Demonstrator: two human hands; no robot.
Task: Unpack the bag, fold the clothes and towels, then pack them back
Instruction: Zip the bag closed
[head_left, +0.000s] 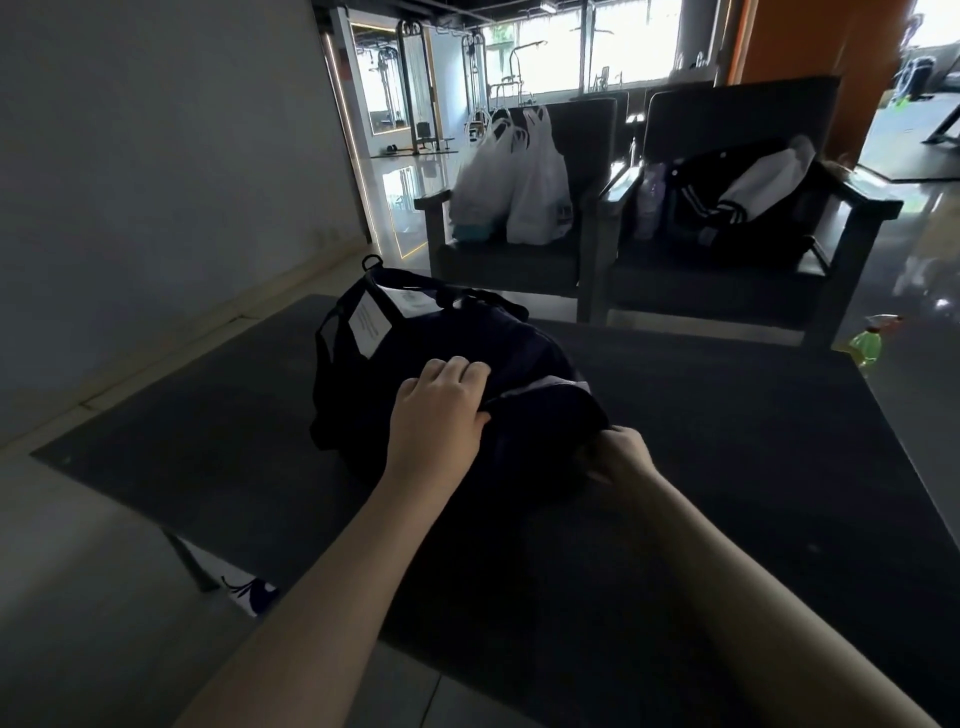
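**Both hands on the bag**

Your dark bag (415, 332) sits on the desk (727, 441), towards its left side. Your left hand (441, 410) lies on top of it, fingers (457, 370) curled and bunching the fabric. Your right hand (621, 457) grips the bag's near end, fingertips buried in the dark cloth.

bag (415, 364): black, white label
table (727, 441): dark grey
plastic bags (519, 182): white
jacket (737, 192): black, white sleeve, striped cuffs
bottle (866, 340): yellow-green
pillar (810, 41): orange
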